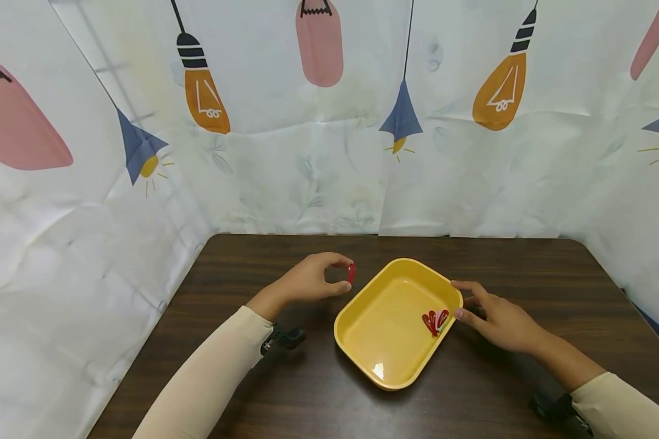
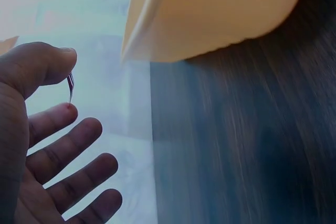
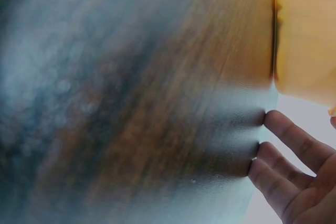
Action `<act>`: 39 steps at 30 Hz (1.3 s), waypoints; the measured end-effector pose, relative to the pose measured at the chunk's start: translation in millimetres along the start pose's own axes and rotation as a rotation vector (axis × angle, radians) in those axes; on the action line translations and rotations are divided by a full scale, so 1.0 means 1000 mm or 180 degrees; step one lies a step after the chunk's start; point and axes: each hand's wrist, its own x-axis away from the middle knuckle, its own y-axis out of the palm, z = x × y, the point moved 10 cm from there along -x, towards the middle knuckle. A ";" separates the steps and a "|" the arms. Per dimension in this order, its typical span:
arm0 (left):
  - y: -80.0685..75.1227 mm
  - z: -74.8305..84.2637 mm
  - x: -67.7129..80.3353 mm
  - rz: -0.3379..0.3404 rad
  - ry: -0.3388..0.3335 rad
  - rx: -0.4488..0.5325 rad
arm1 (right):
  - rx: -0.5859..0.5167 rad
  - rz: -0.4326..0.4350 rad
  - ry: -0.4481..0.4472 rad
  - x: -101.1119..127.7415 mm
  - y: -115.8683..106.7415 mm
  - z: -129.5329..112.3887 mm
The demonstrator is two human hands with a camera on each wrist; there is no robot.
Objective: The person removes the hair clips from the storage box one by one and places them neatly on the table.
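My left hand (image 1: 321, 278) pinches a small red clip (image 1: 351, 272) between thumb and forefinger, just left of a yellow tray (image 1: 387, 292) on the dark wooden table. In the left wrist view the red clip (image 2: 70, 86) shows edge-on between thumb and fingertip, with the yellow tray (image 2: 210, 14) beyond. Several red clips (image 1: 435, 320) lie inside the tray near its right rim. My right hand (image 1: 491, 314) rests at the tray's right edge, fingertips touching the rim, fingers fairly straight. The right wrist view shows those fingers (image 3: 283, 171) beside the tray (image 3: 304, 35).
A wooden table (image 1: 527, 274) stands in a corner enclosed by white curtains printed with lamps (image 1: 208, 91). Wrist-worn camera mounts (image 1: 282, 338) sit on both forearms. Bare tabletop lies behind and right of the tray.
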 end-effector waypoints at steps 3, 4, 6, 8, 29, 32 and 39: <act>-0.002 -0.007 0.003 0.0028 -0.0059 -0.0014 | -0.0002 -0.0001 -0.0007 0.000 0.000 0.000; -0.003 -0.008 0.004 0.0042 -0.0071 -0.0021 | -0.0004 -0.0002 -0.0005 0.000 0.000 0.000; -0.005 -0.012 0.005 0.0076 -0.0085 -0.0050 | -0.0001 -0.0004 0.0002 0.000 0.000 0.000; -0.006 -0.015 0.007 0.0109 -0.0097 -0.0074 | 0.0000 -0.0008 0.0010 0.000 0.000 0.001; -0.009 -0.046 0.024 0.0108 -0.0202 -0.0150 | 0.0047 -0.0016 0.0038 0.001 -0.001 -0.001; -0.008 -0.049 0.026 0.0094 -0.0206 -0.0179 | 0.0036 -0.0035 0.0045 0.001 0.000 0.000; -0.007 -0.056 0.031 0.0108 -0.0199 -0.0169 | 0.0016 -0.0047 0.0054 0.000 0.000 0.001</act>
